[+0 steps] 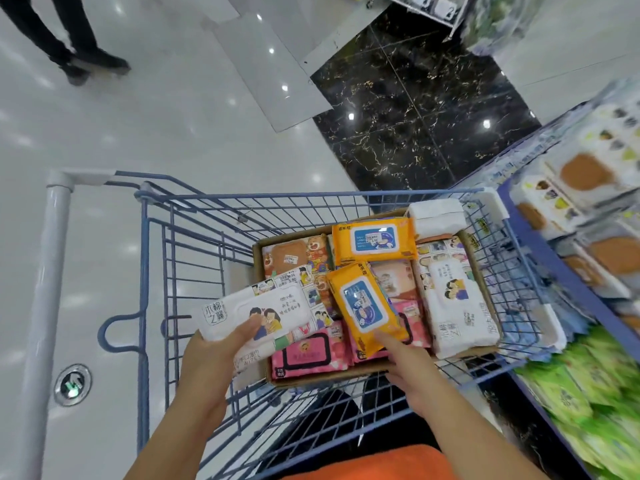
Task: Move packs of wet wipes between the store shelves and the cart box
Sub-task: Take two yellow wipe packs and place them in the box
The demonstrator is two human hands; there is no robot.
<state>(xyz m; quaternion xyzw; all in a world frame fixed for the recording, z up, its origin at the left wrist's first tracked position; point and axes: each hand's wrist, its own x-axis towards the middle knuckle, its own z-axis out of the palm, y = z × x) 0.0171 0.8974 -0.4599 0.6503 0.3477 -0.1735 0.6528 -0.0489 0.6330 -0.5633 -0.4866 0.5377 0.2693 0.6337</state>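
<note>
Reaching down over the blue wire shopping cart (pixel 156 271), I have both arms stretched forward. My left hand (pixel 211 348) grips a white rectangular wipes pack printed with a cartoon couple (pixel 256 313), thumb on its lid and fingers underneath, holding it above the near left corner of the brown cardboard box (pixel 381 367) that sits in the cart's basket. My right hand (pixel 408 362) holds the near end of an orange wipes pack with a blue lid (pixel 363 306), thumb on top and the other fingers hidden below; that pack is tilted over the middle of the box.

The box is filled with flat packs. I count two orange ones, the second orange pack (pixel 375 240) lying at the far side; at least two pink packs (pixel 308 351) along the near edge; one more white cartoon pack (pixel 453 292) along the right wall; and a brown bear-print pack (pixel 294 254) far left. Plain white packs (pixel 436 213) sit at the far right corner.

To my right is the blue store shelf (pixel 568 271) with green packs (pixel 571 393) and, farther along, white-and-brown packs (pixel 588 174), all blurred.
</note>
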